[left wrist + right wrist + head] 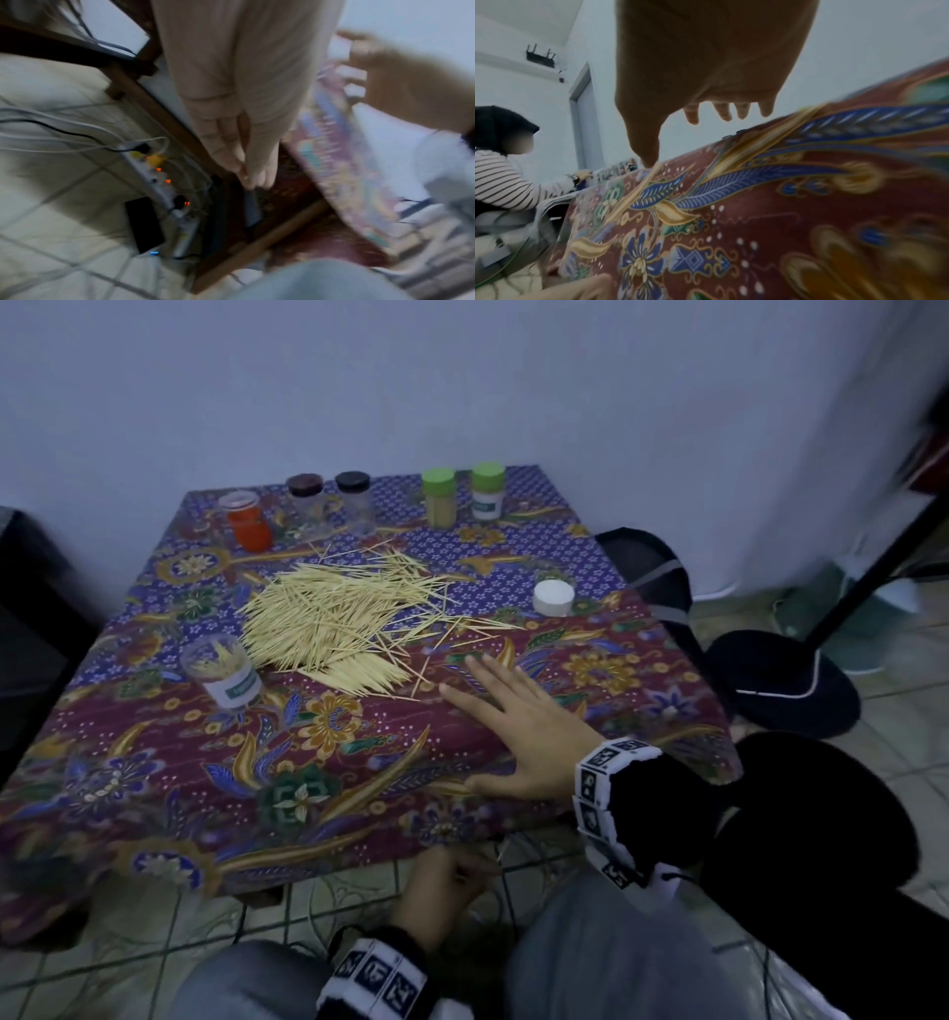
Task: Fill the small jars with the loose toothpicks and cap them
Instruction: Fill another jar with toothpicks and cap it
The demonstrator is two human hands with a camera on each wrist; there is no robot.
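Note:
A heap of loose toothpicks (339,618) lies mid-table on the patterned cloth (328,762). An uncapped clear jar (226,672), partly filled with toothpicks, stands left of the heap. A white cap (553,597) sits to the right. At the back stand an orange jar (247,522), two dark-capped jars (308,501) and two green-capped jars (439,499). My right hand (513,731) (706,81) rests flat on the cloth with fingers spread, just right of the heap. My left hand (447,880) (244,176) hangs below the table's front edge, fingertips pinched together on what looks like a single toothpick (500,849).
Under the table, a lit power strip (164,182) and cables lie on the tiled floor. Dark bags or seats (780,683) crowd the table's right side. Another person in a striped top (503,182) sits beyond the left edge.

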